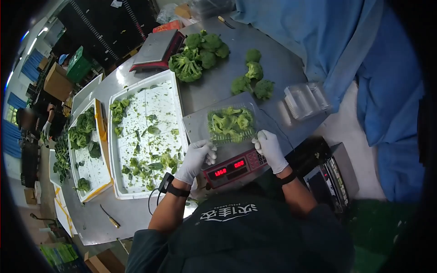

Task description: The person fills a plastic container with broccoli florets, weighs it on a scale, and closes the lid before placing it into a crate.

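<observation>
Closest to me, my gloved left hand (196, 159) and right hand (270, 149) pinch, I think, the near corners of the broccoli tray (231, 124), steadying it on the scale (227, 150) for weighing.

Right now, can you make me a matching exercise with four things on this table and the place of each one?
Things:
1. clear box
2. stack of lids
3. knife
4. big white tray

Places:
A. at the table's near left edge
B. on the scale, between the gloved hands
C. left of the scale, with green scraps in it
D. right of the scale, by the blue cloth

Pairs: 1-B, 2-D, 3-A, 4-C
</observation>
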The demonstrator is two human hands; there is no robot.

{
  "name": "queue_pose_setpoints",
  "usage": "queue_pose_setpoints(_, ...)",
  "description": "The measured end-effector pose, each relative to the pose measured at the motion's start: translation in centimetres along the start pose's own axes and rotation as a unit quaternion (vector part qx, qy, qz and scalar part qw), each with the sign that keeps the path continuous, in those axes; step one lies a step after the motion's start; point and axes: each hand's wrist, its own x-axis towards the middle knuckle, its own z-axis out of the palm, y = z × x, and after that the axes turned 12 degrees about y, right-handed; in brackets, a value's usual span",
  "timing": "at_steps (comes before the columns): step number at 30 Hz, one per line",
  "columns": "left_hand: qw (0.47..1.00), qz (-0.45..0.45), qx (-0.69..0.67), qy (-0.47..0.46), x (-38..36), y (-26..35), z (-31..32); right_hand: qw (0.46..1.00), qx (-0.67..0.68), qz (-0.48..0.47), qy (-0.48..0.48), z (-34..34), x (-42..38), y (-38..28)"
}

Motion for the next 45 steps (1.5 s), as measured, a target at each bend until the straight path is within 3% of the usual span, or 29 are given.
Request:
queue_pose_setpoints(5,0.999,0.02,0.038,-0.016,-0.6,-0.4,-1.1,0.991,0.039,0.088,-0.09,-0.9,-0.9,-3.2)
queue_pose_setpoints(8,0.998,0.044,0.036,-0.029,-1.8,-0.5,-0.7,0.997,-0.016,0.038,-0.07,-0.3,-1.4,-2.8)
queue_pose_setpoints(10,0.995,0.05,0.058,-0.062,-2.2,-0.6,-1.0,0.999,-0.015,0.022,-0.029,0.0,-2.2,-1.8)
queue_pose_setpoints(13,0.992,0.054,0.063,-0.09,-4.5,-1.2,-1.7,0.983,0.18,0.039,0.001,0.3,-6.5,0.5)
queue_pose_setpoints(18,0.964,-0.002,0.057,-0.259,-7.1,-2.5,-5.1,0.979,0.173,0.01,0.105,1.3,-16.4,-0.6)
queue_pose_setpoints(20,0.94,-0.022,0.118,-0.321,-8.8,-1.2,-5.8,0.984,0.099,-0.029,0.142,1.5,-19.9,-2.6)
queue_pose_setpoints(22,0.918,0.0,0.171,-0.359,-7.7,-1.1,-7.8,0.986,0.079,-0.048,0.141,0.3,-23.0,-3.7)
queue_pose_setpoints(25,0.931,0.202,0.161,-0.258,-8.8,-0.4,-7.0,0.995,0.013,-0.02,0.099,-1.0,-27.8,-5.5)
queue_pose_setpoints(26,0.929,0.203,0.163,-0.261,-9.3,-0.6,-5.1,0.994,0.014,-0.022,0.102,-0.8,-28.9,-5.6)
queue_pose_setpoints(28,0.873,0.116,-0.046,-0.471,-11.3,-1.6,-1.0,0.998,-0.002,-0.009,0.057,0.2,-30.9,-5.3)
queue_pose_setpoints(30,0.857,-0.097,-0.077,-0.499,-13.3,-4.3,0.7,0.997,0.053,0.027,0.057,0.9,-32.2,-3.5)
queue_pose_setpoints(31,0.864,-0.128,-0.066,-0.483,-13.2,-7.0,1.4,0.994,0.002,-0.016,0.104,0.7,-33.1,-2.6)
queue_pose_setpoints(33,0.865,-0.097,-0.105,-0.482,-15.3,-9.6,2.7,0.975,-0.061,-0.077,0.201,-0.3,-35.2,-0.3)
queue_pose_setpoints(34,0.875,-0.084,-0.104,-0.466,-16.2,-11.0,3.0,0.973,-0.055,-0.069,0.212,-1.0,-37.0,0.7)
queue_pose_setpoints(36,0.866,-0.141,-0.103,-0.469,-17.3,-12.8,3.9,0.962,-0.062,0.013,0.265,-2.5,-40.6,2.4)
queue_pose_setpoints(38,0.855,-0.156,-0.125,-0.478,-18.5,-14.1,5.3,0.966,-0.013,0.076,0.248,-3.3,-43.7,4.3)
queue_pose_setpoints(41,0.859,-0.172,-0.068,-0.477,-20.2,-17.2,6.3,0.972,0.023,0.094,0.215,-3.2,-46.2,7.7)
queue_pose_setpoints(45,0.858,-0.096,0.0,-0.505,-24.5,-17.0,9.4,0.959,-0.027,0.091,0.268,-4.7,-48.7,13.3)
